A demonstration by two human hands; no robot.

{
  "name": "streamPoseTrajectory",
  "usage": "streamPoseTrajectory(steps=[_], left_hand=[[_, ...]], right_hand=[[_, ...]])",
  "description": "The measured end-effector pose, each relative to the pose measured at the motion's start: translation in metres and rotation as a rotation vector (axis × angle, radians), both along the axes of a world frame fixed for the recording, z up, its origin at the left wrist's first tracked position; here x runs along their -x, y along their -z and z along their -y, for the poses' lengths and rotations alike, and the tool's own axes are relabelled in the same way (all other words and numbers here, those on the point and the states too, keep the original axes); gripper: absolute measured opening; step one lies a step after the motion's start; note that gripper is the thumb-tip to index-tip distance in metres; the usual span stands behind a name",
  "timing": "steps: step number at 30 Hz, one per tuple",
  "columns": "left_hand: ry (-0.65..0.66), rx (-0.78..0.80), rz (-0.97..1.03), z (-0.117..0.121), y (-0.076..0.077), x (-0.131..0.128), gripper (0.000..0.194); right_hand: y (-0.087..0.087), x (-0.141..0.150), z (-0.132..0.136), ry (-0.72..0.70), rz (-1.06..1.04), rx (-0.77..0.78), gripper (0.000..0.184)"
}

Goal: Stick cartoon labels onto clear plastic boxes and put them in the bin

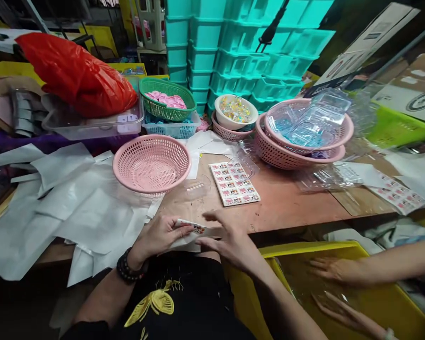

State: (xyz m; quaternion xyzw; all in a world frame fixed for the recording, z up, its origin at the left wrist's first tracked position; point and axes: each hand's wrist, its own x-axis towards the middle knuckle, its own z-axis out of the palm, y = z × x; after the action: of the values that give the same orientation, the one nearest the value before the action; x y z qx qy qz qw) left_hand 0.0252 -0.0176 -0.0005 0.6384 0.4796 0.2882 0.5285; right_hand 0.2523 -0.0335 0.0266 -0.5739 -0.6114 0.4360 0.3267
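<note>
In the head view my left hand [159,236] pinches a white sticker sheet [199,230] near its left end, over my lap at the table's front edge. Small coloured print shows on the sheet, and part of it is hidden behind my fingers. My right hand [233,243] is at the sheet's right end, thumb and fingers spread apart; whether it touches the paper is hard to see. Farther in on the table lies a stack of printed sticker sheets [234,185]. A clear plastic blister shell [197,188] rests left of the stack.
A pink basket [151,186] stands at left, beside loose white paper sheets [88,212]. Stacked pink baskets [279,153] hold clear plastic shells. Teal bins [205,52] rise behind. At right, another person's hands [335,269] reach into a yellow bin [315,248].
</note>
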Motion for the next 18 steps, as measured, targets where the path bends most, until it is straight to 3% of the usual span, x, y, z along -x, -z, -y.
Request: streamPoseTrajectory(steps=[2, 4, 7, 9, 11, 13, 15, 16, 18], left_hand=[[-0.008, -0.052, 0.031, 0.0, -0.001, -0.009, 0.03], [-0.071, -0.055, 0.051, 0.001, 0.001, -0.015, 0.034], [-0.119, 0.001, 0.115, 0.003, 0.009, -0.02, 0.03], [-0.084, 0.06, 0.176, 0.005, 0.012, -0.021, 0.035], [-0.034, 0.153, 0.194, 0.008, 0.012, -0.018, 0.033], [-0.046, 0.229, 0.166, 0.011, 0.009, -0.005, 0.03], [-0.212, 0.208, 0.108, 0.014, 0.004, 0.022, 0.033], [-0.382, 0.153, 0.067, 0.015, 0.0, 0.04, 0.037], [-0.878, -0.024, -0.087, 0.015, -0.008, 0.083, 0.042]], right_hand=[[0.001, 0.01, 0.0, -0.082, -0.065, 0.054, 0.03], [0.007, 0.015, -0.004, -0.064, -0.141, 0.09, 0.028], [0.018, 0.015, -0.007, -0.002, -0.158, 0.023, 0.025], [0.024, 0.015, -0.004, 0.016, -0.098, -0.15, 0.017], [0.027, 0.014, 0.001, 0.032, -0.022, -0.452, 0.007], [0.029, 0.011, 0.001, 0.136, -0.023, -0.737, 0.012], [0.031, 0.004, -0.011, 0.325, -0.127, -0.836, 0.014], [0.034, -0.001, -0.022, 0.403, -0.175, -0.8, 0.014], [0.041, -0.009, -0.054, 0.445, -0.159, -0.624, 0.026]])
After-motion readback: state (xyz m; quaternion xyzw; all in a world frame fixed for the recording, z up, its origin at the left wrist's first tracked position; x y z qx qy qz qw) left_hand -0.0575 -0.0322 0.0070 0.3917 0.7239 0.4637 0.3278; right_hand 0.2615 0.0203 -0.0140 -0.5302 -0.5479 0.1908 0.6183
